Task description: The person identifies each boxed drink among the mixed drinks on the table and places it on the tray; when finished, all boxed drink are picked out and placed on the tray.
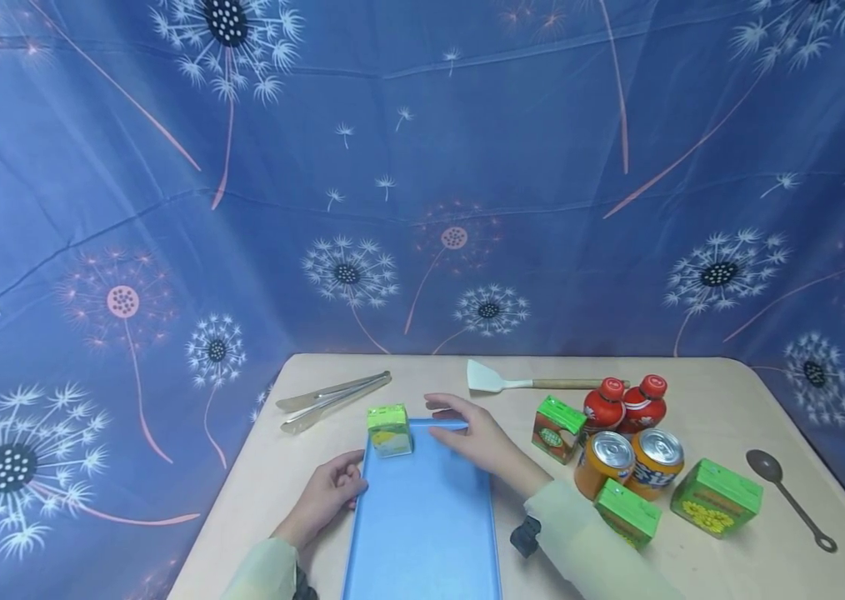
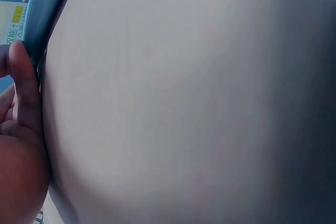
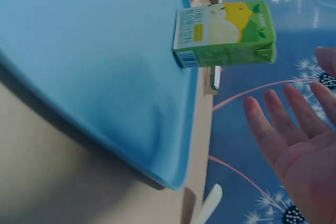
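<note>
A blue tray (image 1: 422, 533) lies lengthwise before me. On its far left corner stands a green-and-yellow juice box (image 1: 390, 433), printed with fruit on the side shown in the right wrist view. My right hand (image 1: 478, 437) is over the tray's far right corner, fingers spread and apart from the box; its palm (image 3: 310, 166) shows bare in the right wrist view. Beside the tray's left edge rests my left hand (image 1: 325, 498), fingers loosely curled at the rim. The left wrist view shows mostly tabletop, with part of that hand (image 2: 23, 108) at the left.
Metal tongs (image 1: 336, 402) lie at the back left, a white spatula (image 1: 497, 379) at the back. To the right stand red bottles (image 1: 645, 407), orange cans (image 1: 657, 467) and more juice boxes (image 1: 717, 497). A dark spoon (image 1: 790, 498) lies farthest right. Patterned blue cloth (image 1: 422, 167) hangs behind.
</note>
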`<state>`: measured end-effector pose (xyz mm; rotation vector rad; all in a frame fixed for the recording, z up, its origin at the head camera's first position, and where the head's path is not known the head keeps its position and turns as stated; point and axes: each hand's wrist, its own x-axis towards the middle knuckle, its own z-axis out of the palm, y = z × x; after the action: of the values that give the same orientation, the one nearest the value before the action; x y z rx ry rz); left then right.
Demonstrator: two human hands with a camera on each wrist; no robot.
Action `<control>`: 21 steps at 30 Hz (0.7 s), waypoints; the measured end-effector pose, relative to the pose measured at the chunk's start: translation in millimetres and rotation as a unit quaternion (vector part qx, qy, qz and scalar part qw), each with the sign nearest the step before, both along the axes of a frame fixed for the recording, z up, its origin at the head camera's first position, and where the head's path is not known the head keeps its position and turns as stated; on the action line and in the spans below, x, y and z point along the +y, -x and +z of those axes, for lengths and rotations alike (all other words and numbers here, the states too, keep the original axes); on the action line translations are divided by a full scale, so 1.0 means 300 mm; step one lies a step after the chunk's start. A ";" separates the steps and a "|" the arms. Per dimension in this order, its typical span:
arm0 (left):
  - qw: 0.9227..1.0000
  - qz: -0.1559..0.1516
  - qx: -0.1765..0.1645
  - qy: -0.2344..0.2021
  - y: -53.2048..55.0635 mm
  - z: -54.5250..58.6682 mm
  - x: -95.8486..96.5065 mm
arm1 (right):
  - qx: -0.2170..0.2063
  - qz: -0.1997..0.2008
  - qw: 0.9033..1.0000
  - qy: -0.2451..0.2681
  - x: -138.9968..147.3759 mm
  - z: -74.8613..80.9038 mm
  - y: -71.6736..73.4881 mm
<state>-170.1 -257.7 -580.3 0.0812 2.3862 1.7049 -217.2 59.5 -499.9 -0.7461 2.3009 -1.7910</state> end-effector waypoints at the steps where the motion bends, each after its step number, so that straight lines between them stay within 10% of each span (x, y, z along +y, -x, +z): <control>1: 1.000 -0.001 0.000 0.000 0.001 -0.001 0.000 | 0.002 -0.003 1.000 -0.001 0.012 0.005 -0.006; 21: 1.000 0.002 0.004 0.000 -0.003 0.002 0.001 | 0.079 -0.063 0.994 -0.043 0.293 0.105 -0.118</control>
<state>-169.1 -257.3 -579.8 0.0836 2.3945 1.7083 -181.7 147.3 -468.3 -0.7713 2.5618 -1.7273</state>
